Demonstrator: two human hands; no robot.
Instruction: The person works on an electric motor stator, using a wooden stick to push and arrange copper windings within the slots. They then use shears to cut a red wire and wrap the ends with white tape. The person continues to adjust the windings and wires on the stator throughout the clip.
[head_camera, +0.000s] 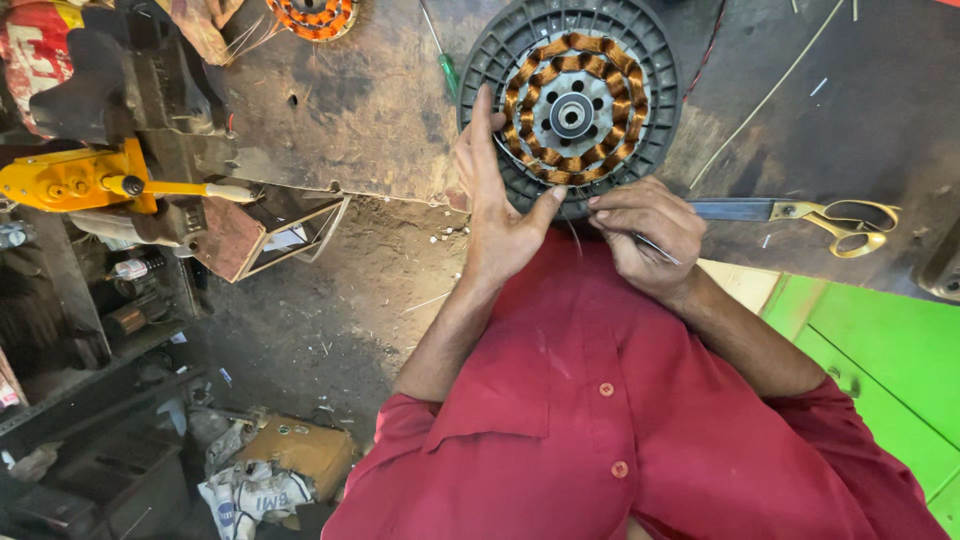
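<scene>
The left hand (497, 215) is laid flat, fingers spread, steadying the motor stator (570, 102) at the desk (360, 100) edge; a thin tool (655, 248) is pinched in the curled right hand (645, 235) near its copper windings (530, 80).

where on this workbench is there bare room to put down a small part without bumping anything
Bare wood lies on the workbench between the vise and the round motor stator. A dark patch lies above the scissors. It is crowded at the near edge, where the left hand and right hand work on the stator.

Copper-orange coils (572, 108), grey ribbed housing (660, 60)
</scene>
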